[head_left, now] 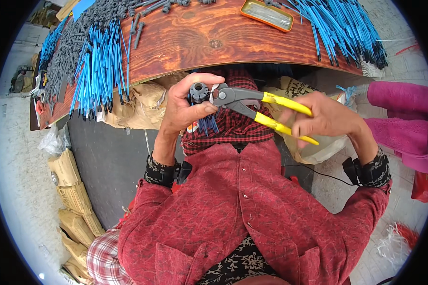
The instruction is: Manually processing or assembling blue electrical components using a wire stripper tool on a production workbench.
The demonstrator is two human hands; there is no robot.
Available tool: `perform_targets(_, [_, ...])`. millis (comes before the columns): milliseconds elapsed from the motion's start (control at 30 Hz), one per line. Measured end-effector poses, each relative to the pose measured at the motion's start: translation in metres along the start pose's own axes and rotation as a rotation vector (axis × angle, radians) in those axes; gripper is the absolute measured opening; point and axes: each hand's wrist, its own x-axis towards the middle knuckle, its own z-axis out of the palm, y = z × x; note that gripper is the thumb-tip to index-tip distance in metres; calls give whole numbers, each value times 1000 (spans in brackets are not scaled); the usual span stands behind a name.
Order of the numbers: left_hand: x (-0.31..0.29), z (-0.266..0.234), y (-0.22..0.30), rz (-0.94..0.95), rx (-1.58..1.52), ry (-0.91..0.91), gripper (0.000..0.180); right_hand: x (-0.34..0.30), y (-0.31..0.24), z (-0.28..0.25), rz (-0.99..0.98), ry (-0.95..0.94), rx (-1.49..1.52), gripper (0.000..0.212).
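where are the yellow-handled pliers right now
In the head view, the pliers are just above centre, lower in frame than the wooden table, with yellow handles in the right hand and jaws beside the dark ribbed part in the left hand.

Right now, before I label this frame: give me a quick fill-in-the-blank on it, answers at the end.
1. The left hand holds a round dark part, while the right hand holds a pair of ____.
2. That tool has two handles coloured ____.
3. The thin rods heaped toward both ends of the table are mostly ____.
4. The orange-rimmed box lies nearer the rod pile on the ____.

Missing words: pliers; yellow; blue; right.
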Motion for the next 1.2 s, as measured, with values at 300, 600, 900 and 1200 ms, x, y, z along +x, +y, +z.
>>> perform_targets(300, [3, 2, -9, -7, -27, 122, 65, -10, -18, 21, -575, 841, -1096, 61])
perform_targets(600, [-4, 4, -3, 67, 29, 29, 63, 8, 24, -6, 204, -240, 329, 82])
perform_targets(900, [-4, -4, -6, 46, -48, 30, 50, 26, 32, -3, 151, -274, 409, 67])
perform_targets(1200, [0, -4, -5, 58, -63, 114, 51, 20, 1, 26, -550, 716, -906, 58])
